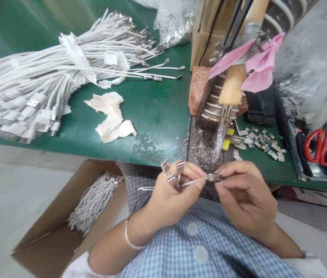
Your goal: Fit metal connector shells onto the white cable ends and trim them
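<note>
My left hand (169,199) is closed around several thin white cables, their metal connector ends (171,172) sticking up between the fingers. One cable (191,183) runs from its fingertips to my right hand (243,193), which pinches a small metal connector shell (214,177) at that cable's tip. Both hands hover at the front edge of the green table (157,116), just below a soldering iron (230,92) on its stand.
A big bundle of white cables (50,77) lies at the table's left, with crumpled paper (111,116) beside it. Small connector parts (263,141) are scattered at right, near red scissors (322,146). A cardboard box with cables (91,202) sits below. Bags of metal parts (175,23) stand behind.
</note>
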Available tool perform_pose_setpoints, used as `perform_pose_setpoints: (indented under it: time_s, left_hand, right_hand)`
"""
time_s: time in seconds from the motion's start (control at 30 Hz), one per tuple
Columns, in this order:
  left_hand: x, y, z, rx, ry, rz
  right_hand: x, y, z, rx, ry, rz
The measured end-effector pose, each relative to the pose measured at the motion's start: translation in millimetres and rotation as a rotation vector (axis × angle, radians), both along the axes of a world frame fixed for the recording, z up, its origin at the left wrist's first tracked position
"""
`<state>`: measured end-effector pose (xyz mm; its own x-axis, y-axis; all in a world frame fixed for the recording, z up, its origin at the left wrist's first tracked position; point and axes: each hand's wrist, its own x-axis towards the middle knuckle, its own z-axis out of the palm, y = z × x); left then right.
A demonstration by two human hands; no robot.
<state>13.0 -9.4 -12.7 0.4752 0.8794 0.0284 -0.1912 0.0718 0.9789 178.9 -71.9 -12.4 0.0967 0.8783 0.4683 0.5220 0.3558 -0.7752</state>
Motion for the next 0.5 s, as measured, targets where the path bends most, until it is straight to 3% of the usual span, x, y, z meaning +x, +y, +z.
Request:
perform_pose_setpoints:
  time_s: [0.5]
  left_hand:
    - [5.7,-1.0,-10.2,0.086,-0.056,0.055]
  right_hand:
    - [-0.1,1.1,0.9,0.034,0.017,-0.028]
